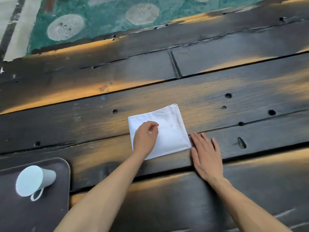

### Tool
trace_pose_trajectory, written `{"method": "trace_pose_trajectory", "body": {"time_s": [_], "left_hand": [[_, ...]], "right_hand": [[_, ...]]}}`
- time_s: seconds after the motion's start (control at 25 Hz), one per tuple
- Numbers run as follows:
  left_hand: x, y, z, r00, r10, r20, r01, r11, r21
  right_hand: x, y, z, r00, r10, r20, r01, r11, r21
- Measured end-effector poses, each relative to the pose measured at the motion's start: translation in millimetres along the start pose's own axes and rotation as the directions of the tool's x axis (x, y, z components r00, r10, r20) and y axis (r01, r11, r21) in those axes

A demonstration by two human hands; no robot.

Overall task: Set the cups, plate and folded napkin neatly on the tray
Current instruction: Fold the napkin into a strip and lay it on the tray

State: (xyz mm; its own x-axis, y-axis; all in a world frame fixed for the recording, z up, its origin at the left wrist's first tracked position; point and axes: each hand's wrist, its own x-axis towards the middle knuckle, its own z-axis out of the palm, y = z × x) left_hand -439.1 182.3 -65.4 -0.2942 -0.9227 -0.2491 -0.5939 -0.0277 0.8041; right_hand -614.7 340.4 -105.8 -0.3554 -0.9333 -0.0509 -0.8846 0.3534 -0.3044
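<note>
Two hands are working at the folded napkin [164,131], which I am taking as the landmark. The left hand [145,137] is resting on the napkin's near-left part with its fingers loosely curled, thumb and forefinger tips close together just above the cloth; whether they are pinching a layer I cannot tell. The right hand [206,156] is lying open and flat on the wooden table [234,84], fingers spread, its fingertips just beside the napkin's near-right corner and holding nothing.

The napkin is lying flat on the table as a white, nearly square pad, turned a little so that its stacked loose edges are running along the right side and its far-right corner is pointing away from the person. With sides so nearly equal, it is showing no clear long axis.

It is likely light, soft and limp, so lifting it by one corner could let the layers fall open. A pinch through all layers at the right edge, or a flat hand slid beneath, is looking safer.

Well to the near-left of the napkin, the dark tray [63,168] is carrying one pale cup [33,180], its handle toward the person. No plate or second cup is showing.
</note>
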Motion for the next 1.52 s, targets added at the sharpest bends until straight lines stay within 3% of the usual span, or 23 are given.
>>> {"method": "trace_pose_trajectory", "body": {"time_s": [0.08,0.16,0.28,0.36,0.48,0.68,1.0,1.16,1.28,1.36,1.52], "left_hand": [[-13.7,-27.0,-21.2,0.988,0.135,-0.073,-0.119,0.975,0.189],[-21.3,-47.0,-36.2,0.976,0.198,-0.094,-0.153,0.923,0.354],[-23.9,-60.7,-40.6,0.969,0.223,-0.108,-0.144,0.861,0.488],[-19.3,-60.1,-33.1,0.975,0.211,-0.063,-0.144,0.826,0.544],[-7.8,-62.2,-21.0,0.979,0.203,0.037,-0.182,0.766,0.617],[-0.5,-69.9,-7.0,0.981,0.152,0.121,-0.191,0.633,0.750],[2.0,-74.0,-8.6,0.991,0.088,0.098,-0.131,0.602,0.788],[7.8,-66.4,-15.9,0.994,0.089,-0.064,-0.012,0.666,0.746],[12.3,-58.5,-4.6,0.971,0.214,0.108,-0.223,0.643,0.732],[14.9,-60.2,1.1,0.956,0.231,0.182,-0.288,0.604,0.743],[16.4,-64.9,2.1,0.971,0.197,0.131,-0.227,0.614,0.756]], "right_hand": [[7.6,-13.0,-5.2,0.995,0.039,-0.095,-0.028,0.994,0.106],[19.9,-41.4,-5.8,0.990,-0.045,-0.137,0.059,0.993,0.099],[40.1,-96.7,8.5,0.975,-0.223,-0.015,0.223,0.974,0.039],[53.6,-115.8,22.2,0.961,-0.260,0.097,0.263,0.965,-0.015],[66.1,-111.7,39.4,0.952,-0.229,0.203,0.258,0.957,-0.132],[67.3,-88.0,47.2,0.981,-0.108,0.162,0.140,0.970,-0.201],[66.1,-85.0,41.9,0.987,-0.053,0.154,0.084,0.977,-0.198],[81.3,-87.3,39.0,0.976,-0.140,0.167,0.165,0.976,-0.144],[98.2,-96.7,40.7,0.926,-0.309,0.215,0.338,0.935,-0.110],[101.8,-96.0,43.0,0.910,-0.334,0.244,0.377,0.914,-0.152],[98.6,-79.8,43.2,0.970,-0.159,0.181,0.189,0.968,-0.162]]}}
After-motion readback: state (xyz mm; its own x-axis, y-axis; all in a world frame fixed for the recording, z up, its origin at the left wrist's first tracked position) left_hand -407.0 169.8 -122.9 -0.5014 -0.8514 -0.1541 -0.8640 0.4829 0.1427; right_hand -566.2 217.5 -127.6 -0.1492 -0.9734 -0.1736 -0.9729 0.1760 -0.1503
